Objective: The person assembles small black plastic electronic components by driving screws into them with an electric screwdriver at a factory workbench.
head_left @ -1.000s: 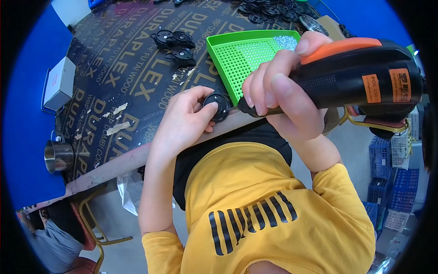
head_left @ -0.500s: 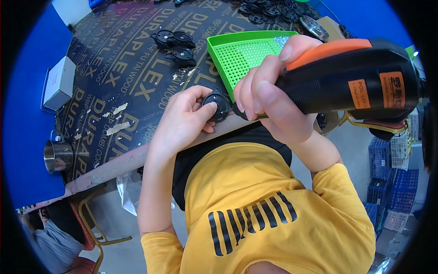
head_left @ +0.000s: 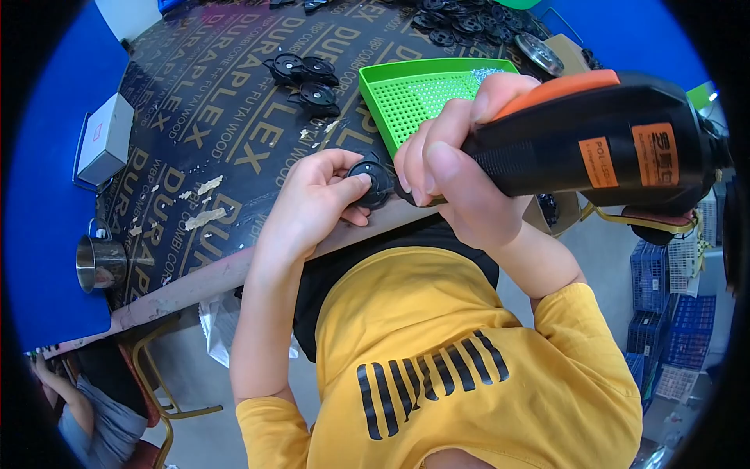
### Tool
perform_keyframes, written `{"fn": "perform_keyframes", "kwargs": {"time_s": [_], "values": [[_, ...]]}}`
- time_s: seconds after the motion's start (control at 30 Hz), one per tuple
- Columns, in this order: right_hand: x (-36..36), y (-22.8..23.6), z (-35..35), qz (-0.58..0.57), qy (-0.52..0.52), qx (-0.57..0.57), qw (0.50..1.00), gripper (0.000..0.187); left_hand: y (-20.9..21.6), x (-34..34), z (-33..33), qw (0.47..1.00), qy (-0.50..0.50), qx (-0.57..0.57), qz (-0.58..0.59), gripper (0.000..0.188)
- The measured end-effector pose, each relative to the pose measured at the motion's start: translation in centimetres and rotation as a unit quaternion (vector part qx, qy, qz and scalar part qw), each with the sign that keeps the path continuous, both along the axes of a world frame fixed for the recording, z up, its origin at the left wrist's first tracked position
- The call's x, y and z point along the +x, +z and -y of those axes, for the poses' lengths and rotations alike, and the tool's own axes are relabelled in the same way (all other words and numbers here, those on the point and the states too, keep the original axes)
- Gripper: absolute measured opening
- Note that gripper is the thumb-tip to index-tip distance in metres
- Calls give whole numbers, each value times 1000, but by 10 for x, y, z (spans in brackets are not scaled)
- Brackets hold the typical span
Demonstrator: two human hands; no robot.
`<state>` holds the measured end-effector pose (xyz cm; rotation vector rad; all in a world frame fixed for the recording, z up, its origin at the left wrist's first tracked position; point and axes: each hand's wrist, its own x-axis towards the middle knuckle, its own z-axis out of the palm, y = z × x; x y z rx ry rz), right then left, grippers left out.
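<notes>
L hand [head_left: 312,194] has its grip clamped on round black part [head_left: 380,184] at near edge of counter [head_left: 191,144]; R hand [head_left: 470,176] has grip closed around power screwdriver [head_left: 562,144]. This pc. seems unfinished; approx. three similar pcs. [head_left: 316,97] lie toward far edge, cannot tell if done.

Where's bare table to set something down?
The flaked tabletop is bare between the white box and left hand. It is crowded at the far heap of black parts and by the green tray, near the right hand.
</notes>
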<state>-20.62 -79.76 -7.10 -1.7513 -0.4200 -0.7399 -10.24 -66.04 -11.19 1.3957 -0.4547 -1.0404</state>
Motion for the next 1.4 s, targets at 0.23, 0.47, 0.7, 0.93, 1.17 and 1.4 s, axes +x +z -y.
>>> {"fn": "perform_keyframes", "kwargs": {"time_s": [0.23, 0.47, 0.7, 0.93, 1.17, 1.4], "values": [[2, -4, -5, 0, -8, 147, 989, 29, 1, 0, 3, 1000, 0, 2, 10, 20], [-8, 16, -9, 19, 34, 141, 989, 42, -2, -8, -13, 997, 37, -23, 57, 22], [-31, 19, 33, 38, 51, 207, 976, 53, -32, -49, -137, 992, -51, -44, 110, 26], [-31, 10, 48, 2, 36, 219, 975, 69, -246, -42, -283, 873, 226, 371, 221, 39], [-29, 12, 52, -5, -57, 177, 983, 57, -79, -38, -205, 964, -77, 201, 156, 38], [-34, 1, 59, -41, -33, 159, 986, 69, 37, 51, -75, 938, 152, 55, 306, 22]]}}
